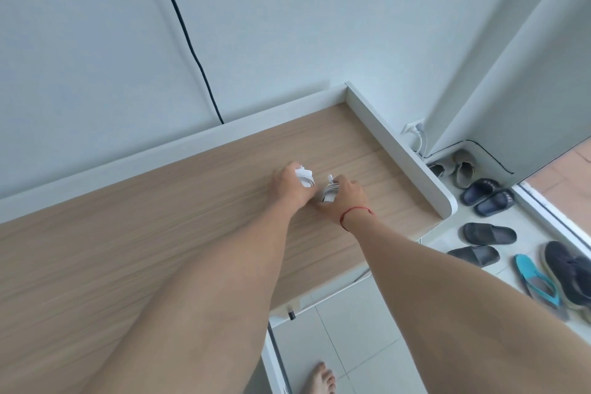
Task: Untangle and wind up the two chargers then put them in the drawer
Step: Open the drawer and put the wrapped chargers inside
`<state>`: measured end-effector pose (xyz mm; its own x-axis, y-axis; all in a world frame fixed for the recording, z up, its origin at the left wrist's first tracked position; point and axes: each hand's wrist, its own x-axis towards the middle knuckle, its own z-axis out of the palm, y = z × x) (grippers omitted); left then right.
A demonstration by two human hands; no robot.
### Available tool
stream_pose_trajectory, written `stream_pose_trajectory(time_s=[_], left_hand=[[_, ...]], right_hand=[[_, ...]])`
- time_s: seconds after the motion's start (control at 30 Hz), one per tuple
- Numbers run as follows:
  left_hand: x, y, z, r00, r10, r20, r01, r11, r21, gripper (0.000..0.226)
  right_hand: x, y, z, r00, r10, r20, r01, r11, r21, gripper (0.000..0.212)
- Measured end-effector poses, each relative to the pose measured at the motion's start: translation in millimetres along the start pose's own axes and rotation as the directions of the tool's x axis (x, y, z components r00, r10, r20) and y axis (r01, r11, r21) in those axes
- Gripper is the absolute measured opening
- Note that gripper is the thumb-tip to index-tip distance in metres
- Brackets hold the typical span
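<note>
A: So, which step is this?

B: Winding looks finished, I'd judge. The left hand (pixel 285 186) grips one small white coiled charger bundle (pixel 303 176), fingers curled round it. The right hand (pixel 350 198), the one with the red string (pixel 355 210) at the wrist, is wrapped round the other white coiled charger bundle (pixel 328 192). The two bundles sit just beside each other, low over the light wood-grain bench (pixel 160 217), at about one o'clock from the middle of the view. Whether they touch the top I can't tell.

A: Then the drawer comes next?

B: I'd say so: carry both bundles back towards six o'clock without letting the coils spring loose. No open drawer shows plainly. A small black handle (pixel 291 315) at the bench's front edge, around five o'clock, may belong to it.

A: Any edges to mind?

B: A white raised rim (pixel 399 150) walls the bench at twelve and two o'clock, close to the right hand. Towards nine o'clock the top runs wide. Below, at three to four o'clock, dark slippers (pixel 489 198) crowd the pale tiled floor (pixel 351 329), and a bare foot (pixel 323 377) stands at six.
</note>
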<state>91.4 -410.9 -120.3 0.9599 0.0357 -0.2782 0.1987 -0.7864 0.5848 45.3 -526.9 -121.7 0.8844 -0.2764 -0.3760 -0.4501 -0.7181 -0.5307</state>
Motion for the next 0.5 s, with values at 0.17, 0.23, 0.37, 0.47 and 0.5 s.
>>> stream_pose_trajectory(time_s=[0.17, 0.23, 0.37, 0.47, 0.5], left_hand=[[-27.3, -25.1, -21.7, 0.996, -0.077, -0.045, 0.074, 0.995, -0.065, 0.060], [-44.5, -40.8, -35.2, 0.991, -0.110, -0.072, 0.103, 0.991, -0.090, 0.059], [-83.8, -69.1, -72.0, 0.982, -0.143, -0.122, 0.131, 0.986, -0.106, 0.058], [-122.7, -94.0, -100.7, 0.978, -0.162, -0.135, 0.146, 0.982, -0.119, 0.052], [-138.2, -104.2, -108.9, 0.976, -0.168, -0.137, 0.152, 0.981, -0.119, 0.051]], right_hand=[[-20.1, -5.7, 3.7, 1.000, -0.005, -0.022, 0.005, 1.000, -0.007, 0.068], [-34.2, -14.6, 8.3, 0.999, -0.026, -0.020, 0.026, 1.000, 0.000, 0.068], [-73.3, -41.0, 18.4, 0.997, -0.078, 0.014, 0.077, 0.996, 0.035, 0.067], [-114.1, -62.1, 31.6, 0.989, -0.138, 0.044, 0.136, 0.990, 0.046, 0.067], [-130.0, -68.4, 38.0, 0.986, -0.159, 0.058, 0.156, 0.986, 0.050, 0.066]])
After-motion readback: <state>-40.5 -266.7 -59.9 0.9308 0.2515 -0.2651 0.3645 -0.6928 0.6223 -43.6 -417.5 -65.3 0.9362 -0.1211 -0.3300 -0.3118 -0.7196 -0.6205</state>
